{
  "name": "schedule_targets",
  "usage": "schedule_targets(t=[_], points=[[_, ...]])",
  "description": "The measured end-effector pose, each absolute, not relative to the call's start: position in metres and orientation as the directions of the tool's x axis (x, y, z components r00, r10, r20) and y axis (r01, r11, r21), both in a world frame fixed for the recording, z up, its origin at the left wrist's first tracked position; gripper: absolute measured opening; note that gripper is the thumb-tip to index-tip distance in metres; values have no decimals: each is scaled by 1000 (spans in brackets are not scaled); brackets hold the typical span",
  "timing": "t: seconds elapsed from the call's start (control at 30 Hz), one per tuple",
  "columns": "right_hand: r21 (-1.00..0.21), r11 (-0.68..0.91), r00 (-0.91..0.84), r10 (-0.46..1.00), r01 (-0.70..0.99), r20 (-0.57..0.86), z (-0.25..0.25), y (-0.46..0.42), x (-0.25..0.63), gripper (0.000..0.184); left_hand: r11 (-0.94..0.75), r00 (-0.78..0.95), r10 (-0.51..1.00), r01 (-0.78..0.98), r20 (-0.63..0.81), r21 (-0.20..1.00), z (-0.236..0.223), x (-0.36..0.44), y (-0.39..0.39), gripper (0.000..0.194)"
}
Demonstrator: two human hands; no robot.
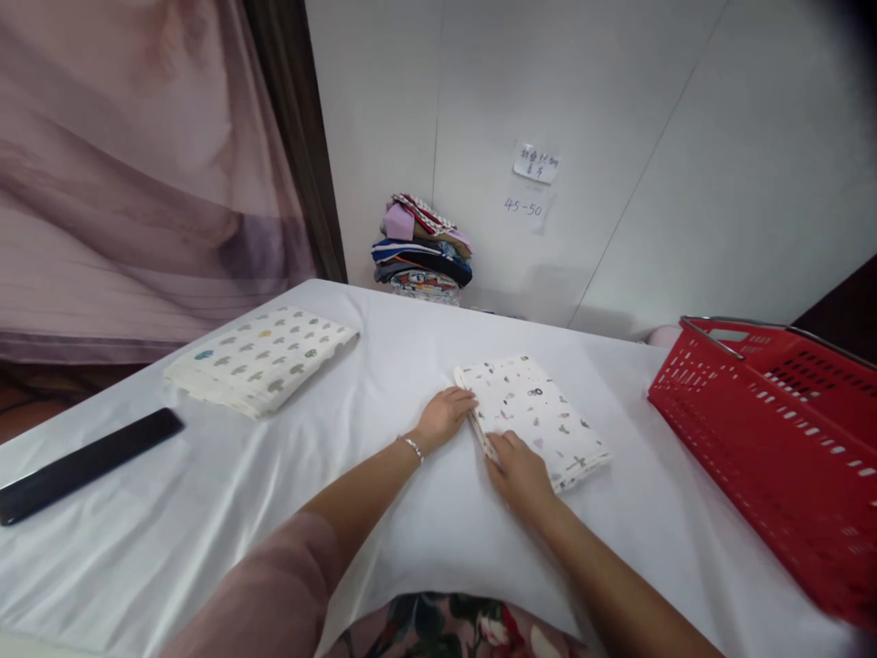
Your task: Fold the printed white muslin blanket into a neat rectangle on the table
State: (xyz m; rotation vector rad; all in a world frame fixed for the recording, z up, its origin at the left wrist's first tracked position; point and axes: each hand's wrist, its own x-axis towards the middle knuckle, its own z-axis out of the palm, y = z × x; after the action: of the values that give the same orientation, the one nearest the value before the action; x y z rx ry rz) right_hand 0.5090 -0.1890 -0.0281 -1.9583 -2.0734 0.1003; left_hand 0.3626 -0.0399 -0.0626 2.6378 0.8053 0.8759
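Note:
A white cloth with small scattered prints (527, 397) lies folded into a thick rectangle on the white-covered table (384, 512). My left hand (444, 420), with a bracelet at the wrist, has its fingers closed over the cloth's near-left edge. Lower along that same edge, my right hand (524, 471) pinches the cloth between thumb and fingers, its palm side hidden. To the left rests a second folded cloth, cream with grey mushroom-like shapes (274, 352), apart from both hands.
A red plastic basket (767, 439) with a metal handle stands at the right. At the left front lies a long black flat object (89, 461). Beyond the table's far edge rises a stack of folded clothes (421, 251) against the wall. A curtain (137, 183) hangs at left.

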Motion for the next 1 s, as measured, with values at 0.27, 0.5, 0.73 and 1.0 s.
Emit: schedule_targets(t=[0.27, 0.5, 0.73, 1.0], points=[[-116, 165, -124, 947, 979, 298, -52, -222, 504, 44, -692, 480, 721, 514, 500, 506, -49, 382, -54, 16], [-289, 296, -211, 933, 910, 290, -47, -238, 525, 36, -526, 324, 850, 492, 415, 694, -58, 395, -56, 14], [-452, -115, 283, 903, 884, 324, -33, -196, 635, 39, -380, 190, 924, 532, 331, 757, -60, 403, -55, 23], [-411, -464, 460, 880, 785, -116, -35, -146, 680, 69, -300, 121, 951, 576, 283, 760, -71, 400, -60, 48]])
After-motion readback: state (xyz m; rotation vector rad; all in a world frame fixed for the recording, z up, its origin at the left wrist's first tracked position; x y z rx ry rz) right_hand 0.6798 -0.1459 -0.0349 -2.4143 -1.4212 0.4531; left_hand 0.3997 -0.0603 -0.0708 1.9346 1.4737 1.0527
